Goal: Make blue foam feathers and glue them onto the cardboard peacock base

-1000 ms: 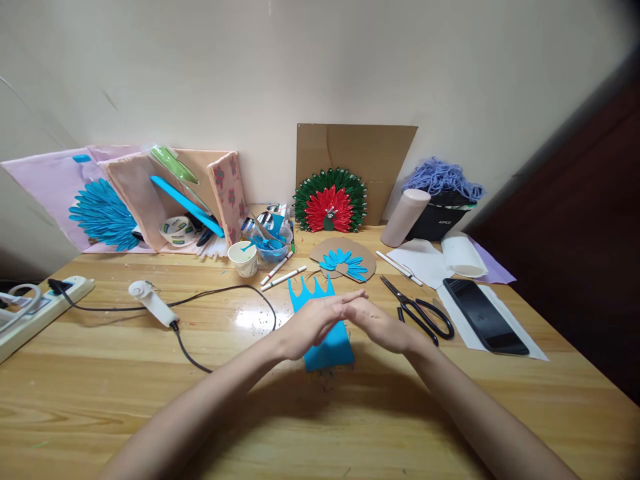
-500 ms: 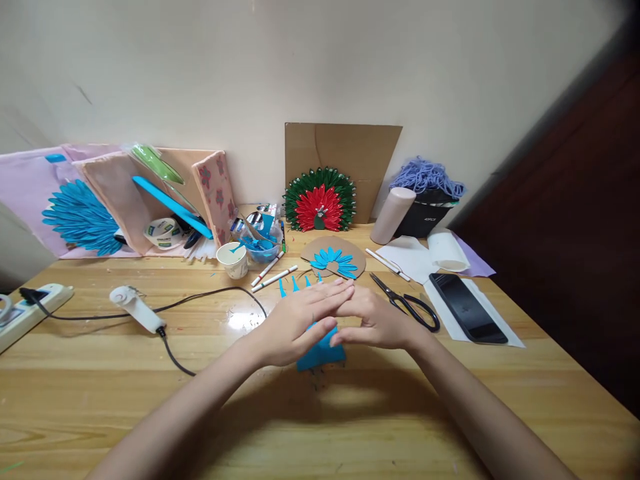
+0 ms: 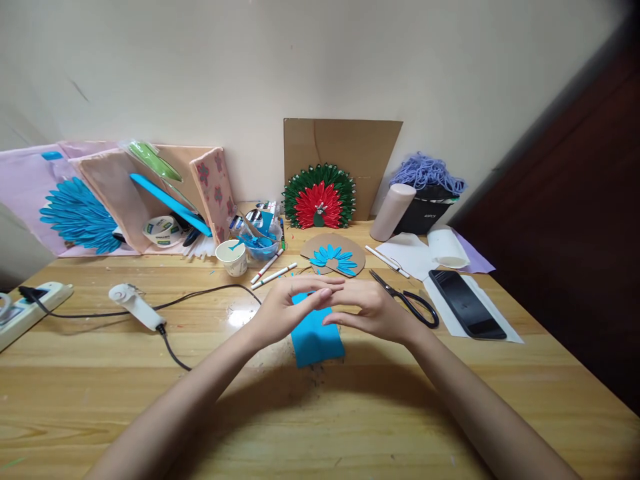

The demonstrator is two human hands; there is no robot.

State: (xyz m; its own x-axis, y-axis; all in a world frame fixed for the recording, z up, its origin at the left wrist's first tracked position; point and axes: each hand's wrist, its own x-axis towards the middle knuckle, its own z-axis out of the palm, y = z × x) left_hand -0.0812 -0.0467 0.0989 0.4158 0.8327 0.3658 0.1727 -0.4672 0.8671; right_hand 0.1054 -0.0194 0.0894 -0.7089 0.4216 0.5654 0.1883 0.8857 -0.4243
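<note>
My left hand (image 3: pixel 285 310) and my right hand (image 3: pixel 375 308) meet over the middle of the wooden table, fingers stretched out and overlapping at the tips. Nothing shows in either one. Below them lies a blue sheet (image 3: pixel 317 343), partly covered by the fingers. Just beyond, a round piece of cardboard (image 3: pixel 359 247) bears a fan of blue petals (image 3: pixel 331 257). Black-handled scissors (image 3: pixel 407 303) rest to the right of my right hand. Small blue scraps behind my fingers are mostly hidden.
A white glue gun (image 3: pixel 136 307) with its cable lies left, near a power strip (image 3: pixel 37 310). A paper cup (image 3: pixel 231 259), a bowl of blue scraps (image 3: pixel 263 248) and markers (image 3: pixel 274 275) stand behind. A red-green peacock (image 3: pixel 320 200) leans on cardboard; a phone (image 3: pixel 467 305) lies right.
My left fingers have shifted from lying over the right hand to beside and under its fingertips. More of the blue sheet now shows between the hands.
</note>
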